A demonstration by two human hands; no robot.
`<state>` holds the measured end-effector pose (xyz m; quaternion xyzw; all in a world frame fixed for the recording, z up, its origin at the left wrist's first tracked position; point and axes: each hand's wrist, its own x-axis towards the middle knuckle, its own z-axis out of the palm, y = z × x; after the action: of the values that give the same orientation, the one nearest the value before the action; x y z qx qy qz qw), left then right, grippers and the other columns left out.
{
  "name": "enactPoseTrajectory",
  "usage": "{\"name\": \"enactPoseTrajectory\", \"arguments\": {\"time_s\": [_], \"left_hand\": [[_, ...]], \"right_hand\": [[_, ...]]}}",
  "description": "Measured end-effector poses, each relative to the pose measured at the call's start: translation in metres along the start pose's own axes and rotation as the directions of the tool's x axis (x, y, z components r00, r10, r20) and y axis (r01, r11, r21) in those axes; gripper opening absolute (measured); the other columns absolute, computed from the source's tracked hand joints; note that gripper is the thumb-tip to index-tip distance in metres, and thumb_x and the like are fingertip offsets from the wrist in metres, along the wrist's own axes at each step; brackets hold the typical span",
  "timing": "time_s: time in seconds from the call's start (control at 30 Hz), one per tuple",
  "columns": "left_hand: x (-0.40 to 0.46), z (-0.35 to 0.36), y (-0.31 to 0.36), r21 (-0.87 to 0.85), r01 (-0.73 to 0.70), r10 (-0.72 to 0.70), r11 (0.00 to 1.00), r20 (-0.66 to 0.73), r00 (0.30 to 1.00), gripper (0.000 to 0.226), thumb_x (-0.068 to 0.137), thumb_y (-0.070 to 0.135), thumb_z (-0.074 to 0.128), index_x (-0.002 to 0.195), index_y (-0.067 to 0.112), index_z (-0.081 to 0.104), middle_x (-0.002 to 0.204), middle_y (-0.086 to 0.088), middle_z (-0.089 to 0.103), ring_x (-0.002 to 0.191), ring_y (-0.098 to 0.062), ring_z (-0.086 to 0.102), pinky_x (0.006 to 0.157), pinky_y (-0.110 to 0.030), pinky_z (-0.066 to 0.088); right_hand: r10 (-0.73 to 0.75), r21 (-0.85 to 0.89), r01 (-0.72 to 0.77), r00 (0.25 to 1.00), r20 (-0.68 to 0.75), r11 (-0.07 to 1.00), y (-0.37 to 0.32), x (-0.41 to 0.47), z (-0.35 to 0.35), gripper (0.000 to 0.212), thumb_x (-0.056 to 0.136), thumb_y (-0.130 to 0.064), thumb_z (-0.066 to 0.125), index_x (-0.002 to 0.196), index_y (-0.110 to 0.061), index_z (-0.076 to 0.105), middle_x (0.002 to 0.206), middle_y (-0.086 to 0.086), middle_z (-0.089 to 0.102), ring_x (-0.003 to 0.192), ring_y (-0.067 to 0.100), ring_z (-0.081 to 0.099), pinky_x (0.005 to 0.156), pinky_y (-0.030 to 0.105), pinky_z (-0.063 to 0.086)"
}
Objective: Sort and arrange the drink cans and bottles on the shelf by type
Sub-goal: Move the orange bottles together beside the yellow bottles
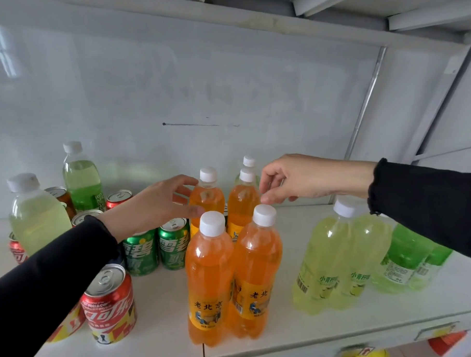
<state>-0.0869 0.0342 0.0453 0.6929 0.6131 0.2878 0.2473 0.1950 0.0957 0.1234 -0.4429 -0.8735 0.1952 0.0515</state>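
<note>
I take the block of four orange bottles (233,262) in the middle of the shelf (330,331) as the landmark.

Far to the left of it stand two pale green bottles (38,218), one nearer and one at the back, and between them some brown cans (63,197) and a red can (119,197). These are still mixed, so I judge this side is not yet sorted. In front and left of the orange block is another red cola can (109,302), partly covered by the black sleeve (49,278). Directly left of the block, almost touching it, stand two green cans (155,247) side by side.

The left hand (157,204) reaches over the green cans to the back-left orange bottle (206,201). Its fingers are spread and curved near the bottle's shoulder; it is open, and I cannot tell if it touches the bottle already. Probably it wants to push or straighten this bottle into line with the others.

The right hand (291,178) comes from the right, above the block. Its fingers hang loosely down beside the back-right orange bottle (242,203), just over the cap of the front one; it holds nothing. Behind this bottle a further white cap (249,161) shows.

To the right of the block, apart from it, stand yellow-green bottles (341,261) in a group, and further right the darker green bottles (411,259). This side looks already grouped by type.
</note>
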Motion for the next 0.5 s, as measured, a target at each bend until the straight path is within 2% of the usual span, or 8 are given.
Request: {"name": "enactPoseTrajectory", "arguments": {"time_s": [0.07, 0.2, 0.27, 0.37, 0.5], "left_hand": [[-0.002, -0.002, -0.003, 0.025, 0.01, -0.01, 1.0, -0.006, 1.0, 0.117, 0.031, 0.095, 0.064, 0.134, 0.041, 0.05, 0.12, 0.02, 0.063, 0.107, 0.001, 0.061, 0.095, -0.031, 0.051], [-0.009, -0.004, -0.005, 0.043, 0.025, -0.024, 0.999, -0.013, 1.0, 0.12, 0.032, 0.098, 0.061, 0.136, 0.039, 0.048, 0.121, 0.021, 0.062, 0.108, 0.003, 0.06, 0.096, -0.03, 0.05], [-0.014, -0.005, -0.005, 0.043, 0.034, -0.033, 0.998, -0.022, 0.999, 0.108, 0.042, 0.09, 0.066, 0.136, 0.04, 0.048, 0.122, 0.02, 0.062, 0.108, 0.004, 0.06, 0.097, -0.028, 0.049], [-0.017, -0.008, -0.008, 0.051, 0.05, -0.048, 0.997, -0.033, 0.998, 0.081, 0.067, 0.061, 0.077, 0.139, 0.037, 0.047, 0.125, 0.018, 0.06, 0.109, 0.002, 0.058, 0.092, -0.022, 0.045], [-0.02, -0.017, -0.012, 0.103, 0.037, -0.034, 0.994, -0.028, 0.999, 0.074, 0.075, 0.054, 0.077, 0.14, 0.039, 0.045, 0.128, 0.019, 0.057, 0.114, -0.002, 0.056, 0.088, -0.022, 0.043]], "right_hand": [[-0.03, 0.0, 0.03, 0.999, 0.028, 1.0, -0.007, 0.003, 0.003, 0.02, 0.088, -0.035, 0.076, 0.102, -0.022, 0.07, 0.094, -0.006, 0.075, 0.087, 0.011, 0.072, 0.074, 0.027, 0.058], [-0.072, 0.022, 0.07, 0.994, 0.08, 0.997, -0.023, 0.012, 0.013, 0.023, 0.088, -0.037, 0.076, 0.104, -0.022, 0.071, 0.094, -0.006, 0.073, 0.088, 0.013, 0.071, 0.079, 0.032, 0.059], [-0.085, 0.016, 0.084, 0.991, 0.103, 0.996, -0.032, 0.014, 0.016, 0.024, 0.088, -0.039, 0.074, 0.105, -0.022, 0.071, 0.09, -0.007, 0.073, 0.082, 0.01, 0.068, 0.078, 0.03, 0.058], [-0.075, -0.007, 0.078, 0.98, 0.182, 0.997, -0.046, 0.021, 0.02, 0.027, 0.091, -0.043, 0.07, 0.104, -0.019, 0.073, 0.09, -0.004, 0.076, 0.083, 0.013, 0.069, 0.085, 0.034, 0.057], [0.092, -0.157, -0.038, 0.932, 0.35, 0.987, -0.063, 0.034, 0.029, 0.035, 0.094, -0.049, 0.063, 0.103, -0.016, 0.073, 0.099, -0.001, 0.077, 0.08, 0.01, 0.068, 0.082, 0.027, 0.054]]}}
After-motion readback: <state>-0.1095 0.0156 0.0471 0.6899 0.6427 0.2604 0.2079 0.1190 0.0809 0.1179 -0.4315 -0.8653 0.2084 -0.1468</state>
